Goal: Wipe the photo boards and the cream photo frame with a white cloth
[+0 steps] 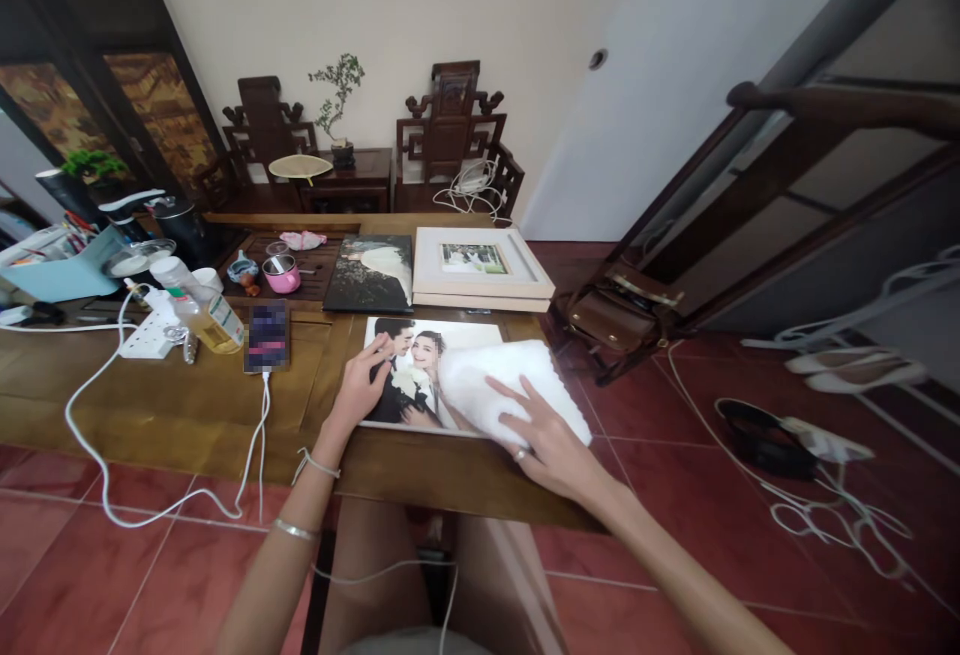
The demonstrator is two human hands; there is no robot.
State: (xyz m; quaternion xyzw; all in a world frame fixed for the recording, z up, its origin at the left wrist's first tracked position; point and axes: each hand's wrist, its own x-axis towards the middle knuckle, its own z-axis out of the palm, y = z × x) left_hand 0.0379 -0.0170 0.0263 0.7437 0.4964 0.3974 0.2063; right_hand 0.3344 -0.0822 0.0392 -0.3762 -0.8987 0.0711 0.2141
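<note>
A large photo print of a couple lies flat near the front edge of the wooden table. My left hand rests on the print's left edge, its fingers bent and pressing down. A white cloth covers the print's right part. My right hand, a ring on one finger, lies on the cloth with fingers spread flat.
Behind the print lie a dark photo print and a white framed picture. A phone on a white cable, a bottle, a power strip and a pink pot stand to the left. A brown bag sits right of the table.
</note>
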